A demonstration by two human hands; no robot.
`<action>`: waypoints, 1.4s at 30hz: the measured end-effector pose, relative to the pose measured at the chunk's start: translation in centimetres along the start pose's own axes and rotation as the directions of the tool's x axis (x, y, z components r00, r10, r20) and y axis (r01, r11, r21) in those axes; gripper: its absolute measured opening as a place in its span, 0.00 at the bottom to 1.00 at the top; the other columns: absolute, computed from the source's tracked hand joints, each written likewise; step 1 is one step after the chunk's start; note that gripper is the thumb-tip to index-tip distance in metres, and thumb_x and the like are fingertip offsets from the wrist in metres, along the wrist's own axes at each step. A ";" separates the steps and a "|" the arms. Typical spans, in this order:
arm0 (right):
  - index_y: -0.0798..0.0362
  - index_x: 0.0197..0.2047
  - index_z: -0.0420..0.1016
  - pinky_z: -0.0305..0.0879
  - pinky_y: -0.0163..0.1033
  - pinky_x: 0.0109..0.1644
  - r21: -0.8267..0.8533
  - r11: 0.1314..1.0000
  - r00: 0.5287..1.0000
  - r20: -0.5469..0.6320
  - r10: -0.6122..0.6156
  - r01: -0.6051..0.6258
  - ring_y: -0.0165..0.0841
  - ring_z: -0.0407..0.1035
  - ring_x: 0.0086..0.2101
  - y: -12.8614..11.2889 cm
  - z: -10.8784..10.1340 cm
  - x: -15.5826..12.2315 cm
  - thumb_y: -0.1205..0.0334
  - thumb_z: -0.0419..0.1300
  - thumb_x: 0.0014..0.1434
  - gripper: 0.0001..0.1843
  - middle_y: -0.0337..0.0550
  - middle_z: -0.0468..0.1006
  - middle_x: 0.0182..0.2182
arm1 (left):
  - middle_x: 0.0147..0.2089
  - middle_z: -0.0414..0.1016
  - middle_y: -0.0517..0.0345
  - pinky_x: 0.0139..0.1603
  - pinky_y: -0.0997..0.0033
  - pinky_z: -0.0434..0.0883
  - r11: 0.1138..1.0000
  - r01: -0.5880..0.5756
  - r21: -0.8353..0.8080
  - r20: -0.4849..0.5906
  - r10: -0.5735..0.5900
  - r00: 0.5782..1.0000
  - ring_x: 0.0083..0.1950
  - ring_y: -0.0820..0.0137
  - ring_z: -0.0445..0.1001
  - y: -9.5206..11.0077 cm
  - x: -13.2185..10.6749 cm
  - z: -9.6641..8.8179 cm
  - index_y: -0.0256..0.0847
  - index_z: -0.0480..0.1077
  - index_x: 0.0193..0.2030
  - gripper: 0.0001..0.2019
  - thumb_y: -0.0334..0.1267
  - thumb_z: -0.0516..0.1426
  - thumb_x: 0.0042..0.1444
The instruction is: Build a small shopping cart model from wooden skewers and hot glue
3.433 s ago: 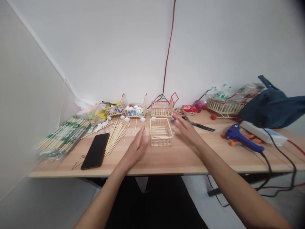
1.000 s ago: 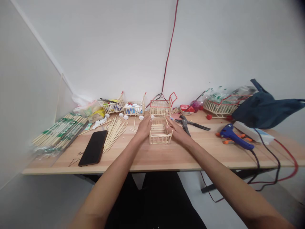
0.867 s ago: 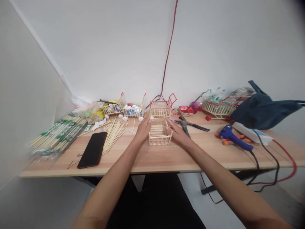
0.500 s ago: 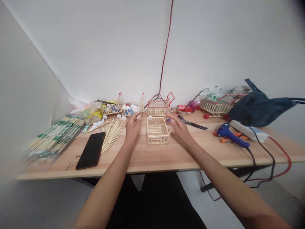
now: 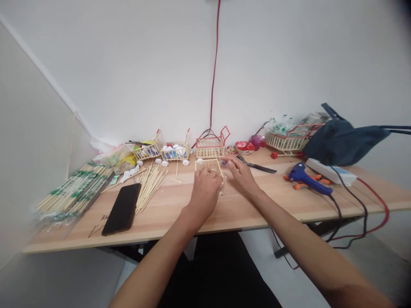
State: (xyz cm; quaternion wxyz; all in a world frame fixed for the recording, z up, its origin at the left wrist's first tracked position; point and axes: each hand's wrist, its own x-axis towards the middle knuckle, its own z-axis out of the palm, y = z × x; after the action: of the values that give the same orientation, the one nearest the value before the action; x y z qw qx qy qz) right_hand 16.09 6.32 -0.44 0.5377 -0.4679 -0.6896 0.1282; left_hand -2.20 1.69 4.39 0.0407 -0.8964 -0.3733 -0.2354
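Note:
A small open basket made of bamboo sticks (image 5: 210, 163) stands on the table in front of me, its near part largely covered by my left hand. My left hand (image 5: 207, 188) lies over the basket's near side with fingers curled round it; the fingertips are hidden. Just right of the basket, my right hand (image 5: 240, 173) is open, fingers stretched toward its far right corner, with nothing seen in it. A small blue round piece (image 5: 224, 162) shows by the right fingertips. Behind the basket is a stick cart with red-painted top edges and handle (image 5: 210, 152).
Loose sticks (image 5: 150, 188), a phone (image 5: 122, 209) and packaged sticks (image 5: 77, 186) lie left. Two stick carts (image 5: 175, 150) stand behind. Right are pliers (image 5: 260, 167), a blue glue gun (image 5: 306, 177) with cables, a power strip (image 5: 334, 173), a larger cart (image 5: 285, 143) and a dark blue bag (image 5: 343, 145).
My left hand has moved right and nearer, from beside the basket onto its near side, and its fingers have closed. My right hand stays beside the basket. The view has shifted slightly.

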 end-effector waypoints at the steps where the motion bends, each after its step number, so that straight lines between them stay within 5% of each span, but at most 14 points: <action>1: 0.51 0.50 0.75 0.63 0.47 0.57 -0.002 1.000 1.000 0.009 0.007 -0.007 0.40 0.69 0.52 0.0 0.0 0.0 0.49 0.48 0.67 0.21 0.48 0.77 0.50 | 0.38 0.77 0.53 0.46 0.57 0.61 1.000 0.012 0.005 -0.006 -0.012 1.000 0.48 0.58 0.66 0.0 0.0 0.3 0.40 0.74 0.35 0.06 0.32 0.56 0.60; 18: 0.52 0.51 0.75 0.65 0.47 0.54 -0.023 0.998 0.996 0.072 0.055 -0.054 0.42 0.70 0.50 -0.3 0.2 -0.1 0.47 0.49 0.66 0.23 0.49 0.78 0.50 | 0.37 0.77 0.54 0.44 0.56 0.59 0.998 0.022 0.057 -0.033 -0.020 0.999 0.46 0.59 0.67 0.6 -0.1 1.3 0.40 0.72 0.34 0.07 0.29 0.54 0.60; 34: 0.50 0.50 0.75 0.66 0.47 0.53 0.009 0.999 0.997 0.063 0.042 -0.042 0.41 0.70 0.50 0.0 0.2 -0.1 0.47 0.49 0.65 0.21 0.48 0.77 0.50 | 0.36 0.78 0.46 0.49 0.51 0.61 0.984 0.007 0.179 0.122 -0.029 0.992 0.47 0.55 0.69 1.6 0.9 0.2 0.37 0.75 0.35 0.07 0.25 0.55 0.56; 42: 0.50 0.50 0.75 0.65 0.47 0.54 0.010 0.998 0.997 0.048 0.068 -0.068 0.41 0.70 0.50 0.1 0.1 0.0 0.47 0.49 0.66 0.21 0.48 0.77 0.50 | 0.35 0.78 0.42 0.52 0.49 0.59 0.980 0.021 0.199 0.111 -0.044 0.993 0.52 0.52 0.68 1.4 2.4 -0.2 0.32 0.76 0.35 0.07 0.25 0.55 0.57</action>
State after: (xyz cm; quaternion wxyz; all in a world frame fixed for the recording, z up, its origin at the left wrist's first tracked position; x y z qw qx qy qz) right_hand 16.01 6.40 -0.57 0.5192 -0.4848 -0.6851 0.1613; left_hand 0.13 2.18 5.73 0.1039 -0.8938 -0.4112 -0.1461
